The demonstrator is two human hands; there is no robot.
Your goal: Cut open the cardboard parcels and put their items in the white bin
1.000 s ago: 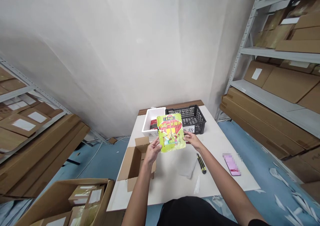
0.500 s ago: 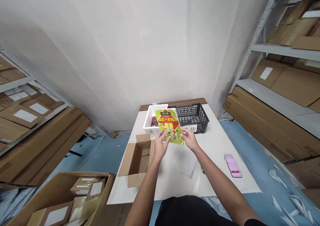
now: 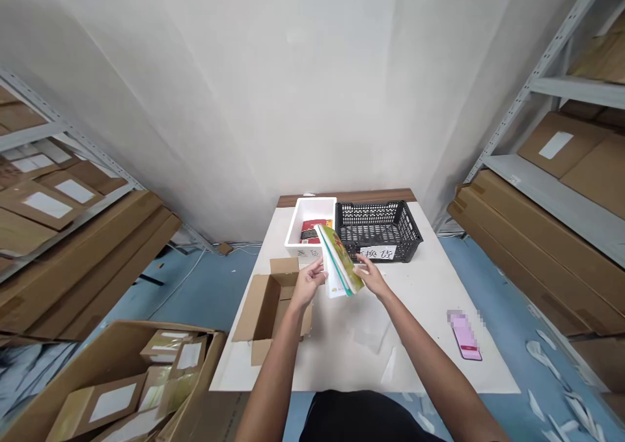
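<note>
A thin book (image 3: 342, 260) with a green cover is held up over the table, tilted and fanned partly open. White inner surfaces and a teal strip show along its left side. My left hand (image 3: 308, 282) is closed on the book's white left edge. On the other side, my right hand (image 3: 370, 275) grips the green cover near its lower right edge. Below and left of my left hand stands an opened cardboard box (image 3: 263, 308), its flaps folded out. Behind the book are a white foam box (image 3: 294, 225) and a black plastic crate (image 3: 410, 235).
Red printed items (image 3: 312, 228) lie in the foam box. A phone (image 3: 466, 338) rests at the table's (image 3: 430, 357) right side, with clear plastic (image 3: 374, 331) near the middle. A large carton (image 3: 215, 357) of parcels stands at lower left. Shelves with boxes flank both sides.
The book has turned from facing me with its front cover to edge-on and partly fanned open, showing white inside. Both hands still hold it. The view has shifted slightly.
</note>
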